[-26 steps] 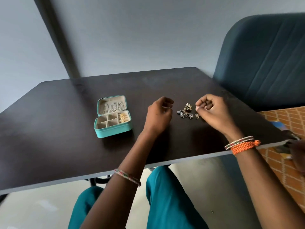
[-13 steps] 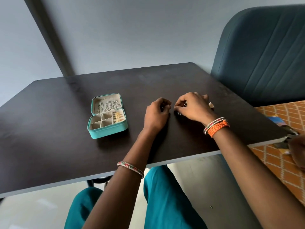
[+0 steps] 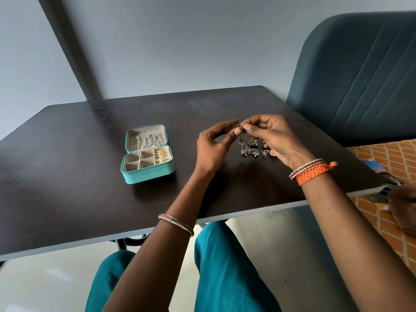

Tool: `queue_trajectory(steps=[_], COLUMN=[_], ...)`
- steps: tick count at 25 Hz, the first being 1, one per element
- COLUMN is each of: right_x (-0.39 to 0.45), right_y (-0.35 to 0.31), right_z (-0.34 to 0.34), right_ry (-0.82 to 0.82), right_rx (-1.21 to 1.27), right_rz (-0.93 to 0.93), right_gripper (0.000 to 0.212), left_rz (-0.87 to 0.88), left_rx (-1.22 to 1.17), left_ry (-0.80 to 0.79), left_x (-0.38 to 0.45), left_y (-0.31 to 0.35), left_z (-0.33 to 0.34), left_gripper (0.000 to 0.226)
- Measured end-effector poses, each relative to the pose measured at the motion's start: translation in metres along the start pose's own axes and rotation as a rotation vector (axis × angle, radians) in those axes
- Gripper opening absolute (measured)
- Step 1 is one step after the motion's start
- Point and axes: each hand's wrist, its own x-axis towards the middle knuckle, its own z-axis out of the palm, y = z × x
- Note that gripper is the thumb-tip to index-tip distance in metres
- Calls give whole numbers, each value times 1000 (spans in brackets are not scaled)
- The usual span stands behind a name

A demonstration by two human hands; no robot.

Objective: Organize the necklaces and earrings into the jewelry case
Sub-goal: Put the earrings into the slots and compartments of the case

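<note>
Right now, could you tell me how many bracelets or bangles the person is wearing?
3: a beaded bangle on the left forearm, and a beaded bangle beside an orange woven band on the right wrist.

head-worn view, looking down (wide-angle), table near

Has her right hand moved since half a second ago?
Yes. The right hand has lifted off the loose jewelry pile, which it covered before, and now pinches a small piece above it with the left hand.
</note>
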Motion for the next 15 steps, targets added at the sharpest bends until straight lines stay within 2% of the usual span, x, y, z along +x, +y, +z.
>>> queue_trajectory(steps=[4, 7, 8, 10, 13, 15], right_x=[0, 1, 2, 3, -3, -8], right_y=[1, 5, 8, 13, 14, 10], right_z=[7, 4, 0, -12, -16, -9], right_ry=[11, 115, 165, 238, 229, 203], right_rx=[-36, -93, -164, -463, -906, -1032], right_rz=[-21, -8, 3, 15, 61, 98], right_gripper=[12, 9, 7, 14, 25, 25], left_rz=[-54, -113, -115, -116, -157, -168], left_rx=[-94, -68, -64, -61, -96, -92], left_ry=[27, 10, 17, 33, 31, 44], left_x=[0, -1, -1, -1, -1, -1], left_y=[1, -1, -1, -1, 0, -2], left_z=[-1, -1, -1, -1, 1, 0], left_gripper=[7, 9, 10, 12, 16, 16])
